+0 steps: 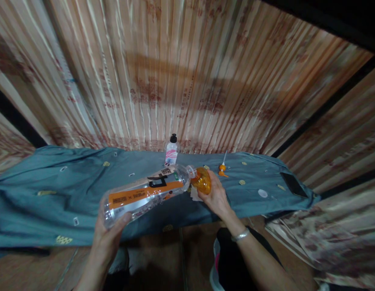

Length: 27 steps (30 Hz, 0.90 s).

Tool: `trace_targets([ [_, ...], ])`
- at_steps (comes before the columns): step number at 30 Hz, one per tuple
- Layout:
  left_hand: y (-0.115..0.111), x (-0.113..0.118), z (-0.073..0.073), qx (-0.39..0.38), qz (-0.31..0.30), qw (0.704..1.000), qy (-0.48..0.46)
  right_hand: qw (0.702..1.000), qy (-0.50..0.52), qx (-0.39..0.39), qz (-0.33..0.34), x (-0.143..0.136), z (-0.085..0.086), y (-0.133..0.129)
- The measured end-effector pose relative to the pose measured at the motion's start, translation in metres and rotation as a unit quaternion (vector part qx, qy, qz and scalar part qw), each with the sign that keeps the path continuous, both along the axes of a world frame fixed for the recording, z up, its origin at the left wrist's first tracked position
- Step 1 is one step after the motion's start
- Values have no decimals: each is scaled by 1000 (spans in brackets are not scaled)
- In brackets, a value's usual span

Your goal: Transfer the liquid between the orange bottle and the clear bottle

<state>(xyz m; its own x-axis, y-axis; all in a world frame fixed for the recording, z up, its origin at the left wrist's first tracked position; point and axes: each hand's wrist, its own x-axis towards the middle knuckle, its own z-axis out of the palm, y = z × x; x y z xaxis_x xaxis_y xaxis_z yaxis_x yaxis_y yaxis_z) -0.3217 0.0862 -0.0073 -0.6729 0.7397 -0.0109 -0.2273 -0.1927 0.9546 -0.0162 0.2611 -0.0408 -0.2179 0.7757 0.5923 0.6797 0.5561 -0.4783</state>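
My left hand [110, 228] is wrapped round the base of a large clear plastic bottle [146, 193] with an orange and white label. This bottle is tilted, its neck pointing up and to the right. In my right hand [216, 196] is a small amber bottle [203, 180], its mouth meeting the neck of the clear bottle. Whether liquid passes between them I cannot tell. An orange pump head [223, 169] with a pale tube lies on the cloth beyond my right hand. Something like a white tissue [195, 195] shows under the amber bottle.
A clear pump bottle [171, 152] with a black top stands at the back of the cloth-covered table [84, 182]. Toward the right lie a dark phone-like slab [293, 184] and a whitish round spot [262, 193]. Patterned curtains [175, 81] hang behind.
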Motion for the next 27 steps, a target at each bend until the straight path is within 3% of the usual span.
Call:
trace_targets([
  [8, -2, 0, -1, 21, -14, 1000, -15, 1000, -5, 0, -1, 1, 0, 0],
  [20, -6, 16, 18, 32, -17, 999, -18, 1000, -7, -2, -3, 0, 0, -1],
  [27, -6, 15, 17, 28, -3, 1000, -14, 1000, -13, -3, -3, 1, 0, -1],
])
